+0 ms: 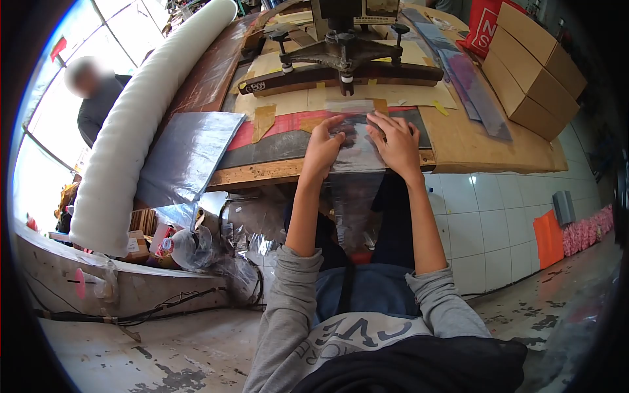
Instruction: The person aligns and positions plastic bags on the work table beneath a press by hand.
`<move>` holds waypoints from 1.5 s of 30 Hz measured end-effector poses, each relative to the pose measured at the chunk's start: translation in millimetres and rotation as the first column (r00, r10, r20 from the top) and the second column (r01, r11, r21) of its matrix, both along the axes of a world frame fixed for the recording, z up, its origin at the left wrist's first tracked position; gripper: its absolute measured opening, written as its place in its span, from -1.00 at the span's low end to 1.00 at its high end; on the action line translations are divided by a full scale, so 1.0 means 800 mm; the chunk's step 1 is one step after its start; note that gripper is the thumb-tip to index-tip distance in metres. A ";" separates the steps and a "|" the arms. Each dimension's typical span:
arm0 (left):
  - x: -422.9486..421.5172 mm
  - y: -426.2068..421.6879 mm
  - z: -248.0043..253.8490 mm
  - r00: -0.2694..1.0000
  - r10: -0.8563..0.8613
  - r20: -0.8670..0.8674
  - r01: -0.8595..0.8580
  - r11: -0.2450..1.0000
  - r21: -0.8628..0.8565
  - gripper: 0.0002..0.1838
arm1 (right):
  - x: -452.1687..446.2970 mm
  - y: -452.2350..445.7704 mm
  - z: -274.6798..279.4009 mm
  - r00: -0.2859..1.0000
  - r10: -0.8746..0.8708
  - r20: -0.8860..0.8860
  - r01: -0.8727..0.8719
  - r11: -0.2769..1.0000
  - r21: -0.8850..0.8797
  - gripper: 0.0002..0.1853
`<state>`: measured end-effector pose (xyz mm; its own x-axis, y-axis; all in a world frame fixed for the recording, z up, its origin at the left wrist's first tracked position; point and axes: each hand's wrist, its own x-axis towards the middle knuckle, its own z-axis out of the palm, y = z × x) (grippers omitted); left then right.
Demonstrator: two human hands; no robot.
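Observation:
A clear plastic sheet (pixel 358 156) lies across the front edge of the work table, and its lower part hangs down in front of my legs. At the sheet's left edge is my left hand (pixel 323 149), its fingers curled and its thumb on the plastic. My right hand (pixel 398 147) rests at the right edge, fingers bent but spread apart, fingertips touching the sheet. Beneath lie a red strip (pixel 283 125) and a dark grey mat (pixel 278 147). Beyond my hands stands a press with a long dark bar (pixel 386 72).
A white foam roll (pixel 134 111) leans along the left side. Bluish plastic sheets (pixel 190 154) overhang the table's left front. Cardboard boxes (pixel 534 72), a red bag (pixel 485 26) and plastic strips (pixel 475 92) are at right. Another person (pixel 98 105) is at far left.

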<state>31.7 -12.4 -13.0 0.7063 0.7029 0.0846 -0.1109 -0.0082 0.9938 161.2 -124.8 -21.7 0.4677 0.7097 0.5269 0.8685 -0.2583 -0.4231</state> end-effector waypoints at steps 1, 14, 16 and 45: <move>0.000 0.001 -0.001 1.000 -0.001 -0.007 0.001 1.000 0.009 -0.54 | -0.001 -0.001 -0.001 1.000 -0.001 0.001 0.001 1.000 -0.002 -0.60; 0.001 0.004 -0.007 1.000 0.003 -0.015 -0.003 1.000 0.029 -0.53 | -0.003 -0.002 0.001 1.000 -0.016 0.016 0.017 1.000 -0.010 -0.62; 0.001 0.005 -0.010 1.000 0.008 -0.030 -0.006 0.997 0.075 -0.54 | -0.004 -0.003 0.002 1.000 -0.018 0.018 0.018 1.000 -0.010 -0.63; -0.019 -0.006 -0.007 0.997 -0.066 0.040 0.049 0.943 0.330 -0.66 | -0.004 -0.002 -0.003 0.998 -0.030 0.048 0.028 0.999 0.035 -0.67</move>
